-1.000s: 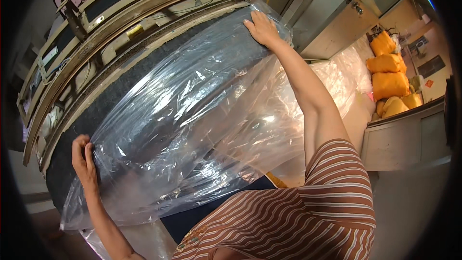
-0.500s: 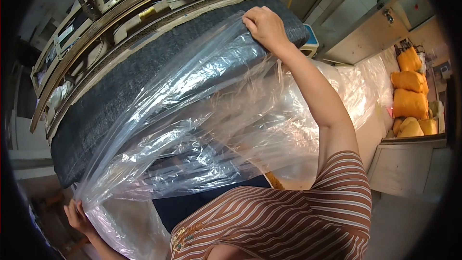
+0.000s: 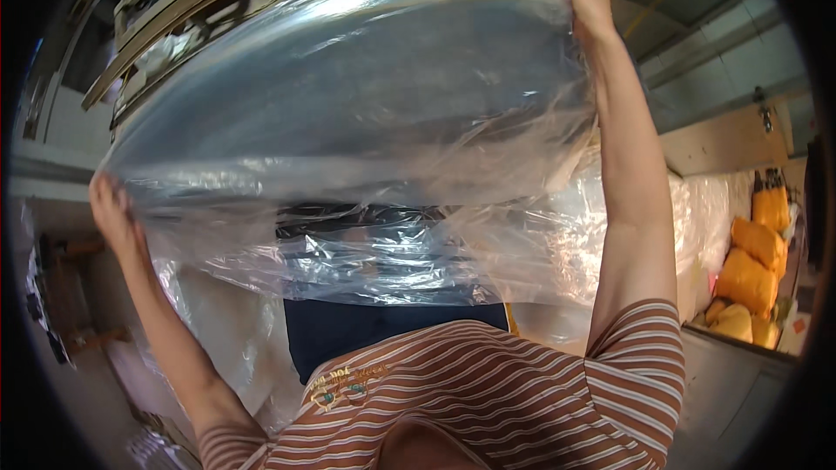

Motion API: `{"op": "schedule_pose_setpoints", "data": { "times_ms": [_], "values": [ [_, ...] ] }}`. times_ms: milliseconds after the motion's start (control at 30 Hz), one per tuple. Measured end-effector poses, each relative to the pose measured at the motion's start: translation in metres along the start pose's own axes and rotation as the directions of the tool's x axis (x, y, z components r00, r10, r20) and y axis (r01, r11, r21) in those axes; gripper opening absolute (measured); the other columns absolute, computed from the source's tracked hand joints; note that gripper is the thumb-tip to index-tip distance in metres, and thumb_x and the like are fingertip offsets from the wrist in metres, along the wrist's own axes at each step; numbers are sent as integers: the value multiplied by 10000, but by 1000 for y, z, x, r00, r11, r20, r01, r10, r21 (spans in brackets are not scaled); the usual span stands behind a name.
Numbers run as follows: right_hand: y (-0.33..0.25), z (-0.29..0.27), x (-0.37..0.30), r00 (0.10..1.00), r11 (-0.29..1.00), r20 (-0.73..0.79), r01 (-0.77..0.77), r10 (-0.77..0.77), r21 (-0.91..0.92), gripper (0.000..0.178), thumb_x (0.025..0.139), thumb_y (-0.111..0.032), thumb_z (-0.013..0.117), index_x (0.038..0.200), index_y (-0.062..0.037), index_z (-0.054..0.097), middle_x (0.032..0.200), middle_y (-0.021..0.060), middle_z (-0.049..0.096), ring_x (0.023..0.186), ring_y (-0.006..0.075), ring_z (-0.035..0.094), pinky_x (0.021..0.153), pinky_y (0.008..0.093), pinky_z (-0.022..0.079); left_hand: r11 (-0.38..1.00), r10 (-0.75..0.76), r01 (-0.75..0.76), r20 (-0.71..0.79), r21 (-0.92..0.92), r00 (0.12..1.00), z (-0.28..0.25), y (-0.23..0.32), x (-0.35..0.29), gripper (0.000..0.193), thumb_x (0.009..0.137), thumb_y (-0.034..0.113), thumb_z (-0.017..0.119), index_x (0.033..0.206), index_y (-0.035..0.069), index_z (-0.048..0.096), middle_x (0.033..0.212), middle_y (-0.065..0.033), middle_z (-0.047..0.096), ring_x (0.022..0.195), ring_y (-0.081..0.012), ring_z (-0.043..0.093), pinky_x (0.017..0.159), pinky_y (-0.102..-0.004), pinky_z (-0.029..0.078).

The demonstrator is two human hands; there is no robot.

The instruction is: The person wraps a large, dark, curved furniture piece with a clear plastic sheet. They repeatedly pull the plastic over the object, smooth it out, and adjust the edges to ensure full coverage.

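A wide sheet of clear plastic film [image 3: 366,122] stretches between my two hands in front of my body. My left hand [image 3: 113,213] grips its left end, with the fingers closed on the edge. Farther up and to the right, my right hand [image 3: 590,0] pinches the far right corner. The upper part of the film is drawn fairly smooth, while its lower part hangs crumpled and shiny near my dark trousers [image 3: 392,322]. Through the film a long dark covered surface shows dimly.
Behind the film runs a long machine frame [image 3: 144,61] with curved-looking rails. More crumpled clear plastic [image 3: 705,209] lies to the right. Beyond it stand orange bundles [image 3: 749,283] and a wooden panel [image 3: 727,144].
Both hands have risen, the right one also moving right. The film, gathered in folds before, is now spread wider and covers the view of the dark surface.
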State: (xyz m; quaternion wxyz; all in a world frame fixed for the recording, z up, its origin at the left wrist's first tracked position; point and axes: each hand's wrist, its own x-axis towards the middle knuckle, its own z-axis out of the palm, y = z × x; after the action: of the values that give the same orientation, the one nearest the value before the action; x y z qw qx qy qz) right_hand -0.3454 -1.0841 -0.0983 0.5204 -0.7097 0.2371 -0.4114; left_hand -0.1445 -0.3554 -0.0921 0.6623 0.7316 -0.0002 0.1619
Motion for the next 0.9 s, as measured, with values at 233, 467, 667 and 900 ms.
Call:
{"op": "schedule_pose_setpoints", "data": {
  "times_ms": [233,467,667,900],
  "values": [
    [53,28,-8,963,895,-146,148,-228,-421,207,823,-223,659,920,-42,635,851,97,640,770,232,605,750,335,472,796,313,-318,99,516,945,86,-80,90,345,921,335,593,994,8,675,894,-24,668,837,-108,559,786,-248,433],
    [63,30,23,979,860,-142,56,-148,-508,207,803,-230,667,865,-32,675,836,84,637,787,204,586,765,322,460,878,300,-306,74,368,951,128,-76,122,334,862,351,654,954,33,705,811,-22,649,765,-94,545,731,-243,426],
    [64,31,24,935,769,-180,130,-304,-626,357,751,-253,702,954,-8,540,975,139,499,895,237,492,845,343,408,821,302,-281,39,497,952,125,-84,136,326,812,320,693,718,47,541,647,38,406,624,-72,366,572,-235,326],
    [62,26,23,944,898,-274,49,-185,-438,380,772,-253,691,944,15,483,1009,161,465,930,269,465,862,353,385,936,194,-204,61,287,979,105,-97,137,255,832,251,712,764,72,544,747,46,451,707,-70,400,676,-210,357]
  ]
}}
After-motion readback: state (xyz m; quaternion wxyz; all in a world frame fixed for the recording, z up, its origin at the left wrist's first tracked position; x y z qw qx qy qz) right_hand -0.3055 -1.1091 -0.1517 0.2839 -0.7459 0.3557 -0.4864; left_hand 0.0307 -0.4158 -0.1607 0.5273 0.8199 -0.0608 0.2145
